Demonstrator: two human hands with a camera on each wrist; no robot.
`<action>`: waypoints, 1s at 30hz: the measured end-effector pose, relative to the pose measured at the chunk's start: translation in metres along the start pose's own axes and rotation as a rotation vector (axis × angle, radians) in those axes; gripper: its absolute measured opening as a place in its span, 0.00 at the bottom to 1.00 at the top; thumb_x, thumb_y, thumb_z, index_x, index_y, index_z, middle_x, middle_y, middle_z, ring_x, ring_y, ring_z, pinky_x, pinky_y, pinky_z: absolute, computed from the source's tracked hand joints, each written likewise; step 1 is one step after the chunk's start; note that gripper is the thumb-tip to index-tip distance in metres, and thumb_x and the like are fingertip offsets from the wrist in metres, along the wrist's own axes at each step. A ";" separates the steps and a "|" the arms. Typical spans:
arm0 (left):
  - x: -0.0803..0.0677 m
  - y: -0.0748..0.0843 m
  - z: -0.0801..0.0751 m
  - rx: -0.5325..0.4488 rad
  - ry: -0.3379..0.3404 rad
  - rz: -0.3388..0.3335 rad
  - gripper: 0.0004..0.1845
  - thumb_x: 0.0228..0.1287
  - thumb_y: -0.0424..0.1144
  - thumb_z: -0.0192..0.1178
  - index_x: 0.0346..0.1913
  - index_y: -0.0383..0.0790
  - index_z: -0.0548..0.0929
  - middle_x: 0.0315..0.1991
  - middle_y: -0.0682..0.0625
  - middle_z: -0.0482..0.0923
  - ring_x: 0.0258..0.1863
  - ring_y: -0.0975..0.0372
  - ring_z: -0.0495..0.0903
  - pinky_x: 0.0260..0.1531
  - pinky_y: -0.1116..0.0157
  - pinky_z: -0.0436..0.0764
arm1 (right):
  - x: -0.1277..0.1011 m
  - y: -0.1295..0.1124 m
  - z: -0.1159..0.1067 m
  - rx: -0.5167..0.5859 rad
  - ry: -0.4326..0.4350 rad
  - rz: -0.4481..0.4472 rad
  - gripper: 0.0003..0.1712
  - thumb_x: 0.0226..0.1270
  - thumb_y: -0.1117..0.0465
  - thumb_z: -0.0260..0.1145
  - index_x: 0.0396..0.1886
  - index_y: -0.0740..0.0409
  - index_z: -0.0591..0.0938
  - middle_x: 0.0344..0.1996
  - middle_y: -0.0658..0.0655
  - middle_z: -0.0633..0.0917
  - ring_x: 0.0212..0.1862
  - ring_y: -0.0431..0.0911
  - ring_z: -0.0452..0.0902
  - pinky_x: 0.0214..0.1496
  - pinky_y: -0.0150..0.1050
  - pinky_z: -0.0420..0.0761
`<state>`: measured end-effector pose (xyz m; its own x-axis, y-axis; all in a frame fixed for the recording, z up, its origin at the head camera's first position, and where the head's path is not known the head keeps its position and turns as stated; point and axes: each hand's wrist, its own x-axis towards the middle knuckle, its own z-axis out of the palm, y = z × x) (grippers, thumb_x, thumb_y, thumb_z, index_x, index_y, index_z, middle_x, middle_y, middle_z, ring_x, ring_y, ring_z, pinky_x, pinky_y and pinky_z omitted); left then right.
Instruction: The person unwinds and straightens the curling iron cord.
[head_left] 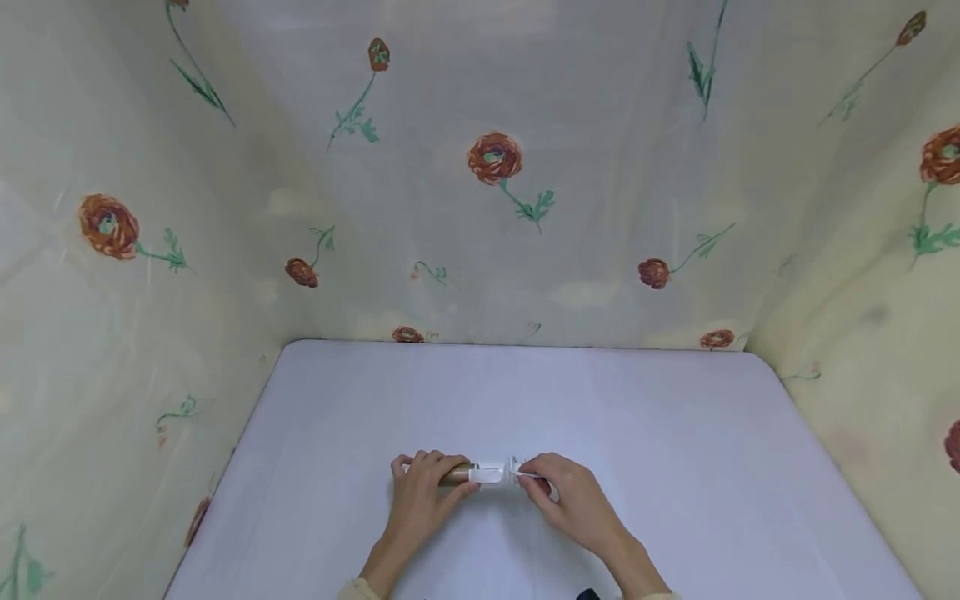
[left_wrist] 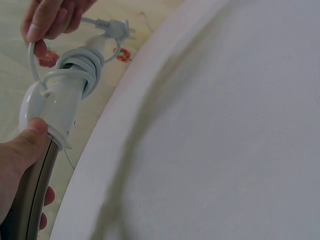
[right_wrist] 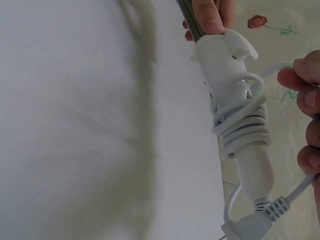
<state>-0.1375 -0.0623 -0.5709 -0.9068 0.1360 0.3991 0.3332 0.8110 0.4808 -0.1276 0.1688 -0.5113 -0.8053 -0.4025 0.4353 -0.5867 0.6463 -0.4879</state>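
fingers of the left hand [head_left: 420, 498] are curled round a curling iron [right_wrist: 235, 120]'s metal barrel; the right hand [head_left: 566, 498] pinches its wound cord [right_wrist: 242, 122], best kept taut above the tabletop [head_left: 675, 433].

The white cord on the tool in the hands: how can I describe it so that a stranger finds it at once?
Look at the near middle of the pale table, where two hands hold one slim tool. The left hand grips its brown metallic barrel; the right hand pinches the cord. The cord is coiled around the white handle and ends in a plug.
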 end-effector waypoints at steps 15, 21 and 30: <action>0.010 -0.001 -0.007 -0.027 -0.024 0.049 0.21 0.48 0.61 0.66 0.43 0.56 0.85 0.34 0.60 0.83 0.35 0.65 0.75 0.51 0.48 0.60 | 0.021 0.014 -0.026 -0.059 -0.040 -0.073 0.02 0.61 0.60 0.68 0.33 0.50 0.85 0.25 0.40 0.80 0.27 0.30 0.64 0.28 0.25 0.69; 0.004 -0.005 -0.007 -0.016 -0.032 0.084 0.21 0.46 0.61 0.67 0.42 0.56 0.85 0.34 0.61 0.83 0.34 0.66 0.75 0.49 0.50 0.60 | 0.021 0.022 -0.023 -0.041 -0.050 -0.083 0.02 0.61 0.61 0.67 0.33 0.50 0.84 0.23 0.37 0.75 0.27 0.30 0.63 0.28 0.25 0.68; -0.005 -0.012 -0.008 -0.016 -0.092 0.105 0.22 0.49 0.66 0.61 0.42 0.58 0.84 0.34 0.63 0.82 0.35 0.69 0.74 0.48 0.52 0.60 | 0.018 0.036 -0.013 -0.013 -0.059 -0.092 0.03 0.62 0.63 0.66 0.33 0.54 0.85 0.22 0.39 0.76 0.25 0.28 0.62 0.27 0.25 0.67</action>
<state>-0.1346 -0.0768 -0.5724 -0.8863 0.2723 0.3747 0.4311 0.7807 0.4524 -0.1620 0.1930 -0.5109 -0.7522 -0.4973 0.4322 -0.6572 0.6134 -0.4380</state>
